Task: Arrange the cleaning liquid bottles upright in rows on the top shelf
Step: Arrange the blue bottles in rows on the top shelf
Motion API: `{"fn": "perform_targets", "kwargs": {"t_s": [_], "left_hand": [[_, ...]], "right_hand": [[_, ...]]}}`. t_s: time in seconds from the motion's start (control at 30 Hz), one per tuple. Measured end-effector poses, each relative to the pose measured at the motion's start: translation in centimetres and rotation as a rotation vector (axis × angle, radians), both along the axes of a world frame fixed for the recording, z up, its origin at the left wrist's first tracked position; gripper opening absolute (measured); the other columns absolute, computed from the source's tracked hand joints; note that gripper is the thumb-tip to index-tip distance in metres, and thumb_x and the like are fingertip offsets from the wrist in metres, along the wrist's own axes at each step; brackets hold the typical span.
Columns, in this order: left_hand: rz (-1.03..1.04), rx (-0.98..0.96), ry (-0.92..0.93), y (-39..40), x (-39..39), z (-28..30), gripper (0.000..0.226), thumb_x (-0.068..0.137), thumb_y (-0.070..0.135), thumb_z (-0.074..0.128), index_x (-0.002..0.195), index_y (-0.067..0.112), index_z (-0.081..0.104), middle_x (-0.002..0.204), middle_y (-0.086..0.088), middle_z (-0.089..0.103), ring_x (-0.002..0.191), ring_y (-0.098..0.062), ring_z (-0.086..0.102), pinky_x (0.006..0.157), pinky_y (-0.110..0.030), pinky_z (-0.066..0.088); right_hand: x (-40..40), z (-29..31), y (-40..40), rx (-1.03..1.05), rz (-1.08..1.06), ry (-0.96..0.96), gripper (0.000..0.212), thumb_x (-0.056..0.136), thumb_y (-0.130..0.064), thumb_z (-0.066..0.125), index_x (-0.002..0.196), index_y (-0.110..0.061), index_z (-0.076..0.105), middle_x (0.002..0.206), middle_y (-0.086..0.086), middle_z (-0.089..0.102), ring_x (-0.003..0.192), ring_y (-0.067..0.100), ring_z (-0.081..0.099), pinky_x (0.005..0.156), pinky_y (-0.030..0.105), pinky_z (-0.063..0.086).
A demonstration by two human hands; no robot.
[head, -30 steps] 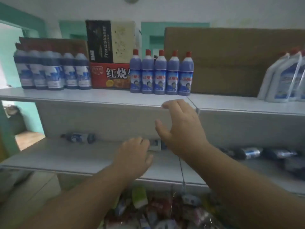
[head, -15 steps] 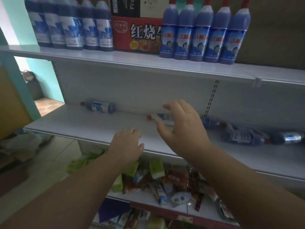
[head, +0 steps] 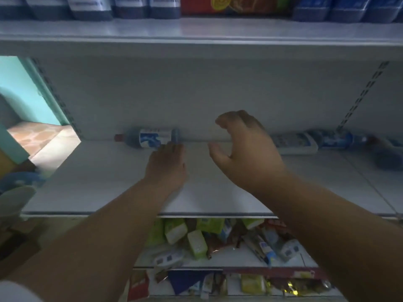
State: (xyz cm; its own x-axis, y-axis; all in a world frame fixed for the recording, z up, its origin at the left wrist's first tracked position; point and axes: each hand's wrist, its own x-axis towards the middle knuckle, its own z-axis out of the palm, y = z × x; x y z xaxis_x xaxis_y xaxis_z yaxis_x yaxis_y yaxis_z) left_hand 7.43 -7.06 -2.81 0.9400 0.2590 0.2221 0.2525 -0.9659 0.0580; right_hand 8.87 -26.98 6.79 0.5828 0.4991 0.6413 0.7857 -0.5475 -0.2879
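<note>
Item: cleaning liquid bottles, stock on shelving, part sorted.

Top shelf (head: 196, 31): bases of upright bottles (head: 91, 7) stand in a row at left; a second upright group (head: 349, 7) stands at right, a red carton (head: 231, 5) between them. Only the lower parts show; the count cannot be told.

Middle shelf (head: 109, 182): bottles not yet lifted. One lying bottle (head: 148, 139) rests on its side against the back panel, red cap pointing left, blue body, white-and-blue label. Further lying bottles (head: 305, 142) rest at right, also on their sides, blurred; how many cannot be told.

Left hand (head: 166, 164): empty, fingers extended, tips just at the base end of the lying bottle, not closed round it.

Right hand (head: 246, 144): empty, fingers and thumb spread and curved, held above the middle shelf between the two lots of fallen bottles, touching neither.

Lowest shelf: mixed snack packets (head: 196, 238), no part of the task.

Progress, as judged: well begun, not finished. Two groups stand upright above; several bottles below remain to be raised and set in rows.
</note>
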Motion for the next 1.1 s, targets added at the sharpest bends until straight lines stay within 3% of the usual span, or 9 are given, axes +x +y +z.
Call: {"fn": "perform_targets", "kwargs": {"t_s": [0.1,0.2,0.27,0.37,0.57,0.7,0.87,0.97,1.1], "left_hand": [[-0.032,0.024,-0.092,3.1,2.0,-1.0,0.045,0.086,0.015,0.062,0.129,0.005,0.052,0.123,-0.018,0.055,0.107,-0.039,0.056,0.083,-0.048,0.050],[-0.007,-0.012,-0.130,5.3,4.1,-1.6,0.057,0.087,0.011,0.062,0.141,0.006,0.044,0.146,-0.020,0.041,0.137,-0.039,0.038,0.106,-0.052,0.038],[0.043,-0.031,-0.067,6.3,5.2,-2.0,0.067,0.090,0.016,0.061,0.150,0.007,0.031,0.154,-0.019,0.033,0.144,-0.036,0.028,0.113,-0.051,0.028],[0.100,0.016,-0.014,6.8,5.9,-2.0,0.069,0.090,0.023,0.058,0.150,0.007,0.027,0.146,-0.018,0.040,0.135,-0.037,0.037,0.110,-0.049,0.030],[-0.033,0.241,-0.065,9.2,5.3,-1.3,0.044,0.072,0.038,0.066,0.106,0.010,0.065,0.115,-0.016,0.057,0.111,-0.037,0.051,0.091,-0.045,0.040],[-0.051,0.154,0.032,9.5,4.5,-0.7,0.051,0.074,0.041,0.070,0.113,0.010,0.061,0.112,-0.016,0.062,0.109,-0.038,0.056,0.090,-0.045,0.043],[-0.264,0.058,-0.044,4.4,3.3,1.7,0.044,0.056,0.036,0.070,0.086,0.005,0.062,0.084,-0.016,0.060,0.079,-0.041,0.061,0.069,-0.050,0.054],[-0.312,-0.137,-0.001,-0.8,2.3,2.9,0.047,0.062,0.035,0.073,0.100,0.011,0.058,0.094,-0.012,0.065,0.086,-0.039,0.064,0.074,-0.046,0.053],[-0.344,-0.294,-0.123,-6.2,1.1,3.6,0.051,0.063,0.030,0.083,0.106,0.014,0.060,0.096,-0.007,0.068,0.086,-0.032,0.064,0.069,-0.037,0.049]], "right_hand": [[0.6,-0.7,2.1,-0.029,-0.036,-0.013,0.040,0.081,-0.029,0.064,0.112,-0.005,0.064,0.101,0.012,0.064,0.088,0.033,0.061,0.074,0.039,0.048],[0.9,-1.7,3.4,-0.054,-0.065,0.025,0.040,0.082,-0.031,0.063,0.114,-0.007,0.063,0.103,0.011,0.063,0.090,0.032,0.061,0.074,0.037,0.046],[1.1,-2.4,3.8,-0.057,-0.080,0.042,0.040,0.082,-0.032,0.063,0.114,-0.007,0.063,0.103,0.010,0.063,0.090,0.031,0.061,0.073,0.036,0.046],[1.5,-3.1,3.9,-0.039,-0.094,0.075,0.040,0.083,-0.032,0.063,0.115,-0.008,0.062,0.105,0.009,0.062,0.092,0.030,0.061,0.075,0.036,0.046],[1.9,-4.0,2.7,-0.068,-0.116,0.087,0.038,0.085,-0.030,0.064,0.116,-0.006,0.062,0.104,0.010,0.061,0.092,0.029,0.059,0.078,0.033,0.040],[2.3,-3.9,2.0,-0.057,-0.113,0.084,0.039,0.084,-0.028,0.063,0.116,-0.006,0.061,0.103,0.009,0.060,0.092,0.028,0.059,0.078,0.032,0.039],[3.1,-3.5,-0.7,-0.062,-0.140,0.047,0.037,0.084,-0.030,0.059,0.114,-0.008,0.061,0.101,0.007,0.061,0.091,0.026,0.058,0.078,0.032,0.040],[4.5,-3.7,-3.7,-0.055,-0.168,0.060,0.032,0.086,-0.027,0.060,0.111,-0.007,0.061,0.101,0.008,0.060,0.091,0.027,0.058,0.077,0.035,0.044],[7.9,-4.7,-8.6,-0.126,-0.203,0.095,0.034,0.084,-0.028,0.063,0.109,-0.007,0.060,0.102,0.008,0.058,0.090,0.026,0.055,0.074,0.030,0.038]]}}
